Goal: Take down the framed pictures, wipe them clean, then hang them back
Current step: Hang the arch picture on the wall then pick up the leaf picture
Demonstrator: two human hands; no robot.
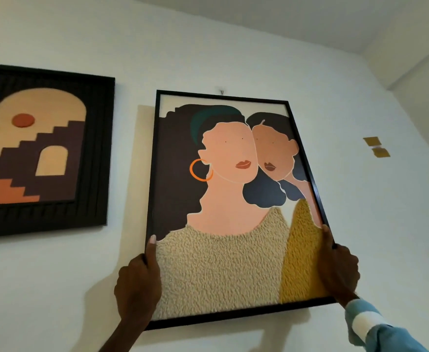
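Picture (233,199) in left hand (137,283), right hand (338,268)

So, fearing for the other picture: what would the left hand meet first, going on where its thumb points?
Likely nothing: the left hand follows the portrait frame edge; the arch picture sits aside.

Lower right of the frame: a light blue sleeve (391,337) with a broad white band near the cuff covers the right arm (376,326); the left forearm (122,334), lower centre, is bare
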